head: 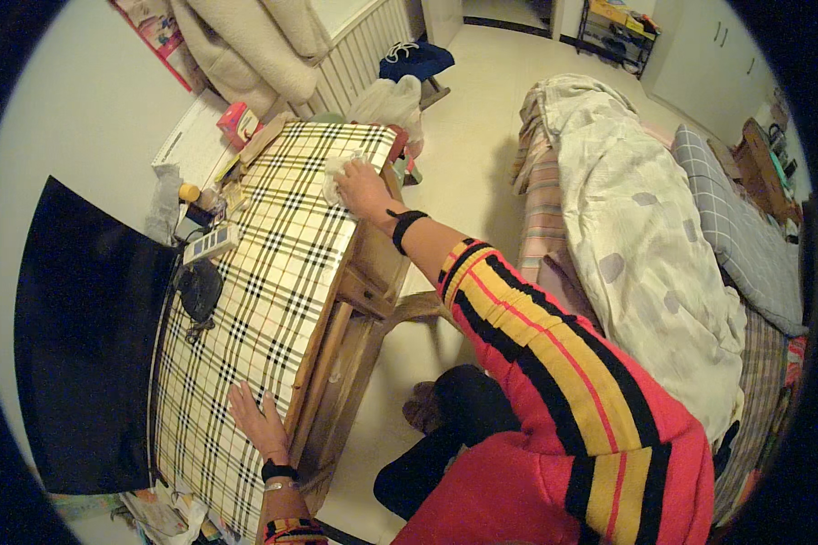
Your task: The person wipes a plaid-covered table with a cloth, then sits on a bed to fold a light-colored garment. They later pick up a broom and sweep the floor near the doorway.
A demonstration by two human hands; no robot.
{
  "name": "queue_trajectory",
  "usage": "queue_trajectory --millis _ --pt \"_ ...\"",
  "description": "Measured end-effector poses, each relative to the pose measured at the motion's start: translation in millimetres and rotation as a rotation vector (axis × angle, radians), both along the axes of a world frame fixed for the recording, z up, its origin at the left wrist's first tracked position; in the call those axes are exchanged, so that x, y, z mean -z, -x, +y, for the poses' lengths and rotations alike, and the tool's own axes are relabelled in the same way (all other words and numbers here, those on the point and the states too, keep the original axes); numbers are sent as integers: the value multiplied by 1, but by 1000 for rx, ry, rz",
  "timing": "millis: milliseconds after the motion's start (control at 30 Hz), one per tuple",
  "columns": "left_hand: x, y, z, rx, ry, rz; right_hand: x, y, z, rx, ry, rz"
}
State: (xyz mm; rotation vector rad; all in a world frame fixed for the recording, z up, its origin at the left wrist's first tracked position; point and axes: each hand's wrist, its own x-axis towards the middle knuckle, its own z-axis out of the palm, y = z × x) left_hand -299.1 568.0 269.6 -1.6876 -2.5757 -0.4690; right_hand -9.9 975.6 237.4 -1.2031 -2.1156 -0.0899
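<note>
A plaid tablecloth [273, 272] in cream, black and tan covers the wooden desk before me. Near its far right corner my right hand [362, 187] presses down on a crumpled whitish cloth or tissue [334, 178], part of which is hidden under the fingers. My left hand [255, 417] lies palm down on the tablecloth by the desk's near edge, fingers spread, with nothing in it. Dark bands circle both wrists.
A black screen [95, 340] stands along the left side. By it lie a power strip [211, 245], a black pouch-like thing [201, 289], a yellow-capped bottle [189, 193] and a pink box [238, 125]. A bed with a rumpled quilt [627, 225] stands right.
</note>
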Motion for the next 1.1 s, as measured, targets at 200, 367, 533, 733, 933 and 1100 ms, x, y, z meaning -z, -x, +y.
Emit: queue_trajectory --millis 200,367,533,733,933,1100 --pt "3 3 -3 31 -50 25 -1 -21 -33 -117 -44 102" --pt "8 7 -3 2 -66 58 -23 -37 -59 -235 178 135" --pt "10 6 -2 -6 -95 16 -82 -26 -80 -245 253 287" --pt "8 5 -2 -33 -107 -11 -97 81 -132 -674 176 453" --pt "9 6 -2 -27 -92 10 -23 149 -195 -645 83 -222" --pt "7 5 -1 -23 -95 -2 -20 144 -191 -701 96 -186"
